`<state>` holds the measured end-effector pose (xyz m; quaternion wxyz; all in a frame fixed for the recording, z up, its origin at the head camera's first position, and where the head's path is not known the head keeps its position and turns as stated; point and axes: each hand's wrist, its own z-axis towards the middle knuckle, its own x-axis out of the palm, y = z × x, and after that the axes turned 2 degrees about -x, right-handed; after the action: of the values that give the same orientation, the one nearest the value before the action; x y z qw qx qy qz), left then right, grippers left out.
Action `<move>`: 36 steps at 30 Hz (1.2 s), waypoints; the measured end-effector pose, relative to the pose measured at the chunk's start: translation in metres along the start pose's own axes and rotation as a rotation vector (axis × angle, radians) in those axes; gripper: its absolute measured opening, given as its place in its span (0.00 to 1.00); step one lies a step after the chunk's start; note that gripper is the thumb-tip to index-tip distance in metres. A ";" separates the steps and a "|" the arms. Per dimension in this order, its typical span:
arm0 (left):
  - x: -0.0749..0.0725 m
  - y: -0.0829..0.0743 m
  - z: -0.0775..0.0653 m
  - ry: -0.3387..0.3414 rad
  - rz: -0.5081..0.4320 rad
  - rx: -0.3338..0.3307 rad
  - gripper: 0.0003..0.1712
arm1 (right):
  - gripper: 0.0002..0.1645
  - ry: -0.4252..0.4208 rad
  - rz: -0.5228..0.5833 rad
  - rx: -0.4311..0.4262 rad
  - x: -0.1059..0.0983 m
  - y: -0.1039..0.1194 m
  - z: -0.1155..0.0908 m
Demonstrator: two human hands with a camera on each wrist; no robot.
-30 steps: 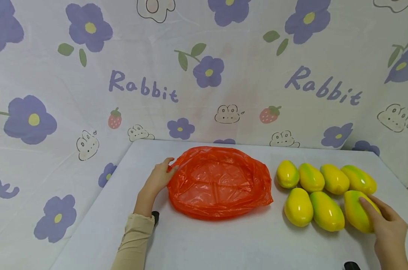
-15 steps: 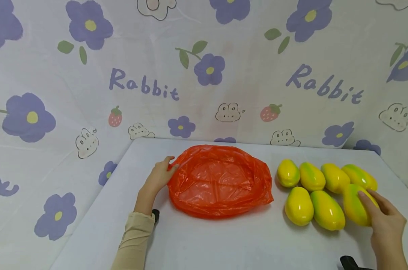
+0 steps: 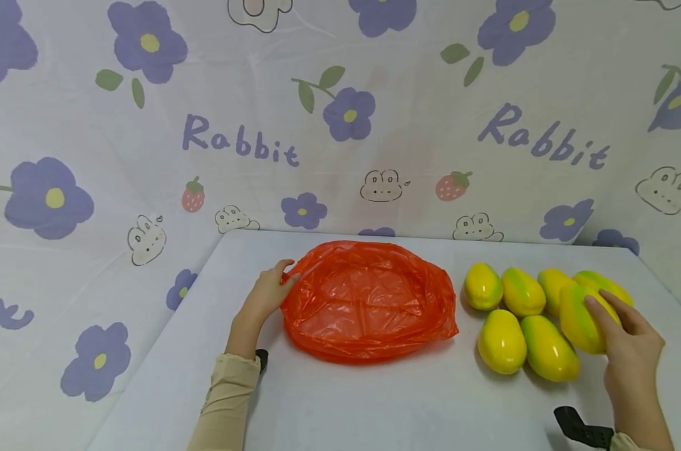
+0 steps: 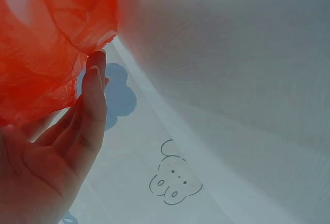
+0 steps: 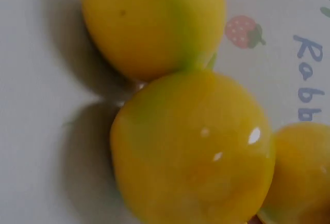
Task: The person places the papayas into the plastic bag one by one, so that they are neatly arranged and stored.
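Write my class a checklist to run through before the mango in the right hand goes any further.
1. Right hand grips the held mango: ok.
2. Held mango clear of its neighbours: cannot tell; it overlaps them in the head view.
3. Red plastic bag spread open, mouth uncovered: ok.
4. Left hand holding the bag's left edge: ok.
5. Held mango over the bag: not ok; it is off to the right.
6. Tabletop path to the bag free: not ok; other mangoes lie between.

Flowered backdrop (image 3: 340,163) behind white table (image 3: 408,398)
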<state>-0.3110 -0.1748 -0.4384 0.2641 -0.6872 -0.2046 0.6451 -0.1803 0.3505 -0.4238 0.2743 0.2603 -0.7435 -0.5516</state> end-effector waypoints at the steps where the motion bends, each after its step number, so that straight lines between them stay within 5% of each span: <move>1: 0.000 0.000 0.000 -0.001 0.003 0.000 0.30 | 0.40 0.011 0.011 -0.003 0.002 0.002 -0.001; 8: 0.001 0.001 0.001 -0.016 0.020 0.025 0.29 | 0.34 0.138 0.111 -0.062 0.016 0.006 -0.008; 19: 0.001 -0.002 0.000 0.000 0.024 0.015 0.26 | 0.38 0.191 -0.064 -0.035 0.046 0.007 -0.020; 36: 0.000 -0.003 -0.001 -0.004 0.029 0.008 0.26 | 0.37 0.270 -0.097 -0.053 0.102 -0.001 -0.036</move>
<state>-0.3099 -0.1729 -0.4365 0.2570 -0.6879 -0.1927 0.6509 -0.2280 0.2551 -0.4033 0.3515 0.3604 -0.6715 -0.5438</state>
